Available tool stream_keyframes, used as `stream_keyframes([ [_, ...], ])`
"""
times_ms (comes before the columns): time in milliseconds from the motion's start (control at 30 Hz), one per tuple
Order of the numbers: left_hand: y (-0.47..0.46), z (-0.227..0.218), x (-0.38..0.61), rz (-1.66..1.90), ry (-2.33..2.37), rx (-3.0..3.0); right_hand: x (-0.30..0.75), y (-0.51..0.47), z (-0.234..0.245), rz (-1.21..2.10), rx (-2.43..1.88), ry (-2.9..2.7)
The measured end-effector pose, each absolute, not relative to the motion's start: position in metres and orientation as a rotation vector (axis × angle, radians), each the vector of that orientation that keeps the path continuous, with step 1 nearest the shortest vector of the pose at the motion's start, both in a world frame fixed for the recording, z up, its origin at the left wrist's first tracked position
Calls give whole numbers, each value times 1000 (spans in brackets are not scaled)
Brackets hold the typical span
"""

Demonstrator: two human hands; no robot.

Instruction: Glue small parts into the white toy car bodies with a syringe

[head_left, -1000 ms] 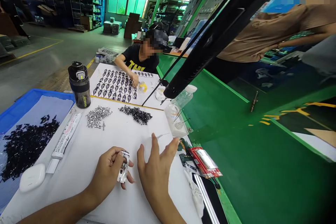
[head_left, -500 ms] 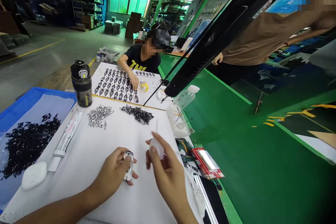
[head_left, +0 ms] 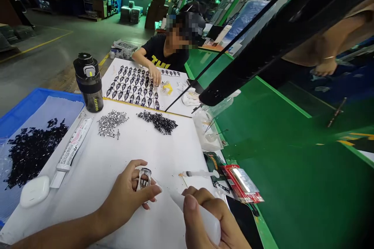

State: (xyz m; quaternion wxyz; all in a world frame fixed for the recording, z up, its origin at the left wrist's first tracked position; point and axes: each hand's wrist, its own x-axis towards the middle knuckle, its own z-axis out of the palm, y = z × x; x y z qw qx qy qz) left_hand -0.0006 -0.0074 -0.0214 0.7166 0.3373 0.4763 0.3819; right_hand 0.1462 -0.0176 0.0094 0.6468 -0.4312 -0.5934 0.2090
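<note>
My left hand [head_left: 130, 188] pinches a small silver-and-black frame part [head_left: 144, 179] between thumb and fingers, its open side facing me. In my right hand [head_left: 226, 218] is a translucent white squeeze bottle [head_left: 210, 223], tipped so that its narrow nozzle points left toward the frame part, with a gap between them. Beyond my hands lie a pile of small silver metal parts [head_left: 112, 122] and a pile of small black parts [head_left: 159, 121] on the white tabletop [head_left: 102, 171]. A syringe [head_left: 201, 173] rests just past my right hand.
At left are a blue tray [head_left: 41, 92] of black parts, a white tube [head_left: 73, 146], a white case [head_left: 35, 191] and a drink bottle [head_left: 88, 85]. A black bar [head_left: 248, 60] slants overhead at right. Across the table, a co-worker's hand [head_left: 154, 74] touches rows of dark parts.
The squeeze bottle has gone from upright to tilted, nozzle leftward, as my right hand moved right and nearer to me. My left hand's hold has shifted, turning the frame part's open side toward me.
</note>
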Motion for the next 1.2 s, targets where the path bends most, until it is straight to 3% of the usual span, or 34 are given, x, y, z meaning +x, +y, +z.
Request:
stream_keyframes([
  [300,-6,-17,-2,832,1065,744,134,-28,22,388,-1505,-1290],
  [1200,-5,-18,-2,825,1086,728,135,-29,19,278,-1461,-1365],
])
